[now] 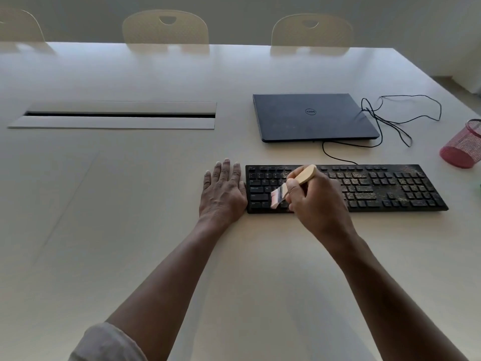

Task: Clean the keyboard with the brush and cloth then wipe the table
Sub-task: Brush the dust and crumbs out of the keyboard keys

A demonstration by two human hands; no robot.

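Keyboard (364, 188) is what we have in front of us, a black one lying flat on the pale bench (130, 204) at the right of centre of the frame, its long side running left to right. Nearest to us, at the lower left of the frame, a rolled grey sleeve (104, 342) shows, and our two bare forearms reach up from the bottom edge. Our left hand (223, 194) lies flat on the bench with fingers straight and together, holding nothing, its thumb side just against the keyboard's left end. Our right hand (317, 201) is over the left half of the keys, fingers curled round the wooden handle of a small brush (291, 186); the bristles point down and left onto the lower left keys and look blurred. The keys on the right half carry pale specks of dust or crumbs, while those at the far left look darker. A thin black cable (335, 157) runs from the keyboard's far edge towards a shut dark laptop (312, 115) further back. At the right edge stands a pink mesh cup (463, 147). In the upper left a long slot (119, 115) is set in the bench, and beyond the far edge we see three pale chair backs (166, 27).
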